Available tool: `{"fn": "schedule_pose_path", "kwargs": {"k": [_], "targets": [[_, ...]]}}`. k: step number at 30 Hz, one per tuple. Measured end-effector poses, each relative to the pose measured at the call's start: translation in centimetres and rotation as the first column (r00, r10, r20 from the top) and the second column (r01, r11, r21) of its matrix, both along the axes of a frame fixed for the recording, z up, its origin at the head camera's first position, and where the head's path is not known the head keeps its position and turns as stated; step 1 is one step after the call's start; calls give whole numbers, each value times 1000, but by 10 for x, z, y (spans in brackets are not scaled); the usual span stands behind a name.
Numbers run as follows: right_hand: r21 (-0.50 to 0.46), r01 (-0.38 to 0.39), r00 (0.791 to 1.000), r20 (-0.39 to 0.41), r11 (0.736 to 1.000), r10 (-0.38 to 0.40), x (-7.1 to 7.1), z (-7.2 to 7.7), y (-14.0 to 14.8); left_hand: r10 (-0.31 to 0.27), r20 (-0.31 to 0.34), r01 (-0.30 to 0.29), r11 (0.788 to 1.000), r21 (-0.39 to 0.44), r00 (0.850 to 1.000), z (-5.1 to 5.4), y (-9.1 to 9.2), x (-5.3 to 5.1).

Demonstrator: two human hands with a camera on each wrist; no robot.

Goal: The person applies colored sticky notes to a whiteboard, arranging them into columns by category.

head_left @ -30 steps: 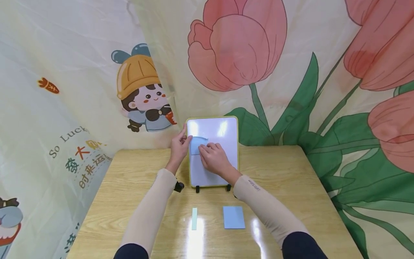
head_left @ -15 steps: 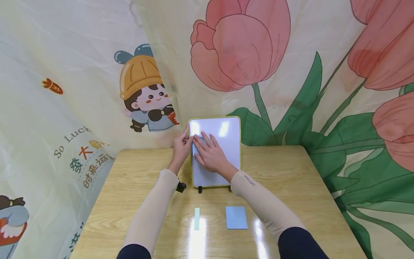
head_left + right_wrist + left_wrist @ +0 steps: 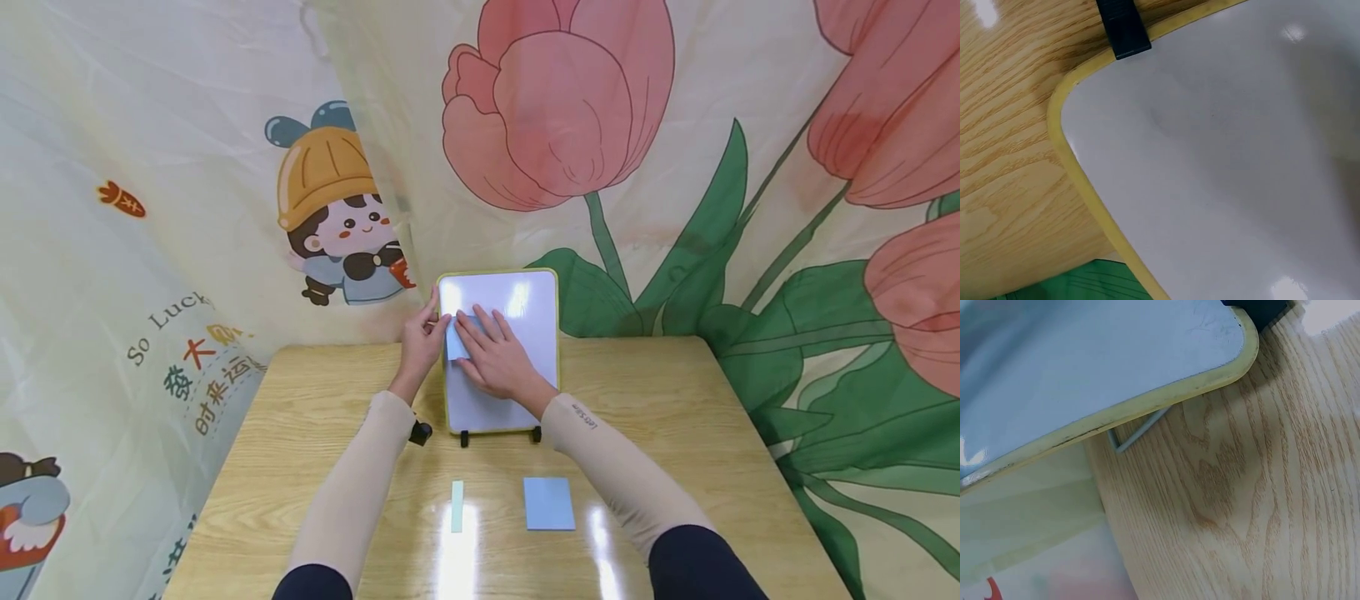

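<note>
A whiteboard point(image 3: 498, 408) with a yellow rim leans upright on black feet. On its upper left part lies a blue sticky note point(image 3: 456, 346), partly covered by fingers. The right hand point(image 3: 497, 357) lies over the note with its fingers straight and spread, pressing on it. At the board's left edge the left hand point(image 3: 422, 343) holds the rim, its thumb at the note's upper left corner. Neither wrist view shows a hand; they show the board's surface point(image 3: 1116, 356) and its lower corner point(image 3: 1147, 125).
On the wooden table point(image 3: 300, 467) in front of the board lie a narrow pale green strip point(image 3: 457, 507) and a blue square note point(image 3: 549, 503). A black object point(image 3: 422, 432) sits by the left wrist. Behind hangs a printed cloth point(image 3: 420, 125) with tulips.
The right hand's bent fingers have straightened and now lie flat over the note, whose raised top edge is no longer seen lifted. The left hand stays at the board's edge.
</note>
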State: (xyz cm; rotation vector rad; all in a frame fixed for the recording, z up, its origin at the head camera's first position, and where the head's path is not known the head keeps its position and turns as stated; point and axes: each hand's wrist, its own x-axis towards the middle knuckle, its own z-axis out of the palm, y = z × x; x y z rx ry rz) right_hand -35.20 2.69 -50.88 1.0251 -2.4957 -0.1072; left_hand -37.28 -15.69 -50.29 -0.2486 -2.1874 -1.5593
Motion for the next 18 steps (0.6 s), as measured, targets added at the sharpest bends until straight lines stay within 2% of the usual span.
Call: {"fn": "schedule_pose_path", "kwargs": {"k": [7,18], "targets": [[12,22,999,27,1000,-22,0,1,7,1,18,-1,1000,7,1000,-2,0,-1],[50,46,999,10,998,-47,0,0,12,1,66,-1,1000,3,998,0,0,1]]}}
